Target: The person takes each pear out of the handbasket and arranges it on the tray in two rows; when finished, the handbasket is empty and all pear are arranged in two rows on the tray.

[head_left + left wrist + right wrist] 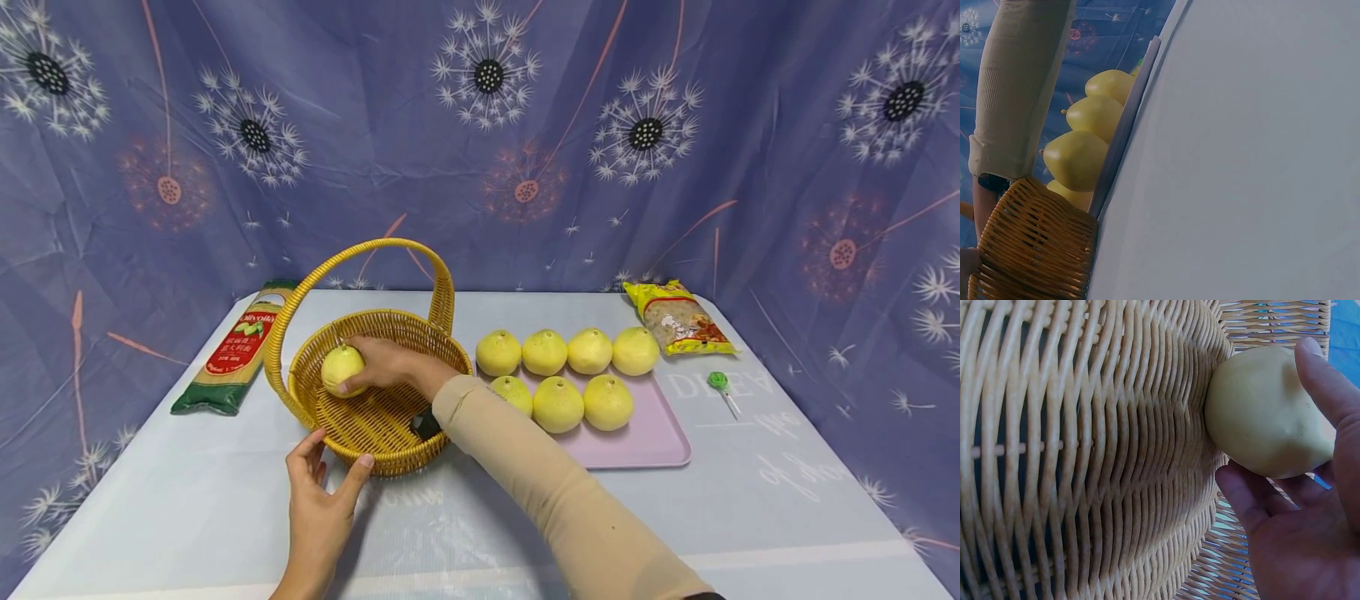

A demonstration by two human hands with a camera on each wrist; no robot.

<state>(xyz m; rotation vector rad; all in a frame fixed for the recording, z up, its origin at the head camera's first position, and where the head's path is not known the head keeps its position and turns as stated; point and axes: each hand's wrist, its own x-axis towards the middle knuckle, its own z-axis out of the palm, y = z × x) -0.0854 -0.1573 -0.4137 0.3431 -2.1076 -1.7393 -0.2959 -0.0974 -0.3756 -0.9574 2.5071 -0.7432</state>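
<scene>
A yellow pomelo (pixel 342 371) sits low at the left inner side of the woven basket (pixel 375 460), which has a tall arched handle. My right hand (pixel 386 362) reaches inside and holds that pomelo. In the right wrist view, the thumb lies over one side of the pomelo (pixel 1266 412) and the fingers curve under the other, with the wickerwork right against it. At the basket's near side, my left hand (pixel 322 492) touches the rim with thumb and forefinger spread apart. Only a bit of this hand (pixel 969 261) shows in the left wrist view.
Several pomelos (pixel 558 405) stand in two rows on a pink tray (pixel 637 450) right of the basket. A spaghetti packet (pixel 240 346) lies left, a yellow food bag (pixel 678 318) back right, and a green lollipop (pixel 718 382) in front of it. A patterned curtain (pixel 360 125) surrounds the table.
</scene>
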